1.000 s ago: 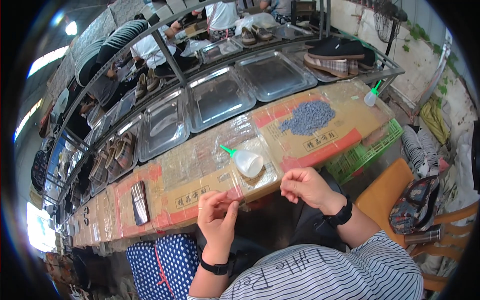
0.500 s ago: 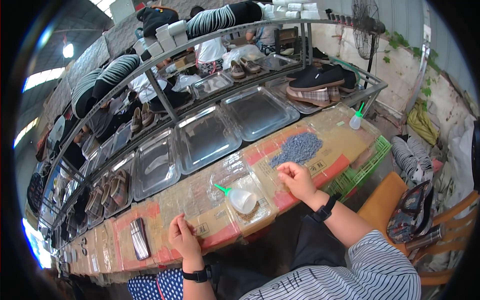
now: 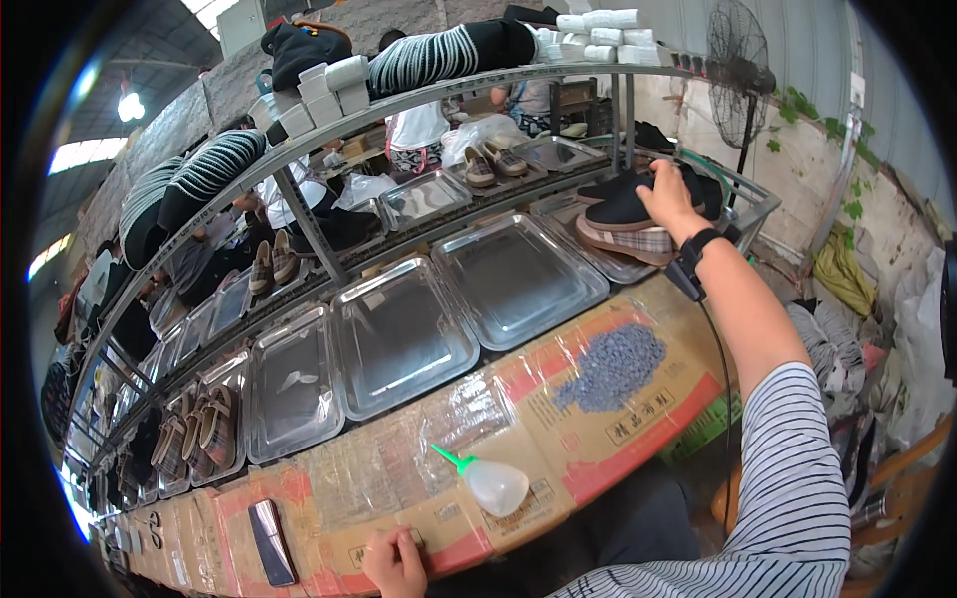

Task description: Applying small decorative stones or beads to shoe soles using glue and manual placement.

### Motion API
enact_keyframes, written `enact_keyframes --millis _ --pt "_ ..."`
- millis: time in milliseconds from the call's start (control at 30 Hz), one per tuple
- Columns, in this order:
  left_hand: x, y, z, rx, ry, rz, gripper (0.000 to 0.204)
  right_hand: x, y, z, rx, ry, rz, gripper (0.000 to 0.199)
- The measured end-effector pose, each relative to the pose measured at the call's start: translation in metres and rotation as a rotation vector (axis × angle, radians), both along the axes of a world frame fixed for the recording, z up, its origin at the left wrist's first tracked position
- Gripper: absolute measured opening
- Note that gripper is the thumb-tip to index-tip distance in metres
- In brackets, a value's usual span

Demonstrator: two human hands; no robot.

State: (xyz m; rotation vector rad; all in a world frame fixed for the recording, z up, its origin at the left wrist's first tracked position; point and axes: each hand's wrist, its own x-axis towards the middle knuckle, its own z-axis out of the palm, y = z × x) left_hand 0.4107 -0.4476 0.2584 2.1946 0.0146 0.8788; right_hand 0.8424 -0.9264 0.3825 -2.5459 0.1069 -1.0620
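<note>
My right hand point(image 3: 670, 199) reaches to the far right and grips a black slip-on shoe point(image 3: 623, 206), its thumb and fingers closing over the top. Under that shoe lies a plaid shoe point(image 3: 626, 242) with a pale sole, on a metal tray. Near the front edge of the cardboard-covered table point(image 3: 349, 498), my left hand point(image 3: 395, 564) rests with curled fingers, and I see nothing in it. Between the hands, a clear squeeze bottle point(image 3: 496, 486) with a green nozzle lies on its side. A spread pile of small blue-grey pieces point(image 3: 613, 367) sits right of it.
Several metal trays point(image 3: 404, 334) line the rack behind the table, and plaid shoes point(image 3: 207, 431) fill one at left. A dark phone point(image 3: 271, 543) lies at front left. Striped shoe uppers point(image 3: 429, 65) and white blocks sit on the upper rail. A fan point(image 3: 738, 60) stands behind.
My right hand has moved from beside the blue-grey pile up and away to the black shoe. The left hand appears lower in view, still curled. The view has shifted.
</note>
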Motion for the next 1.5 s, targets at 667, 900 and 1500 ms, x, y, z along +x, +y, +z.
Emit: enact_keyframes --millis 667,900,1500 --pt "-0.008 -0.001 -0.002 0.233 0.070 -0.034 0.007 0.052 0.046 0.008 0.865 0.104 0.415 0.057" --pt "-0.003 0.003 -0.002 0.177 -0.140 -0.062 0.004 -0.130 0.146 0.076 0.915 0.304 1.062 0.030" --pt "-0.085 0.047 0.001 -0.900 -0.314 0.064 0.017 -0.398 0.370 -0.036 2.486 1.274 1.088 0.034"
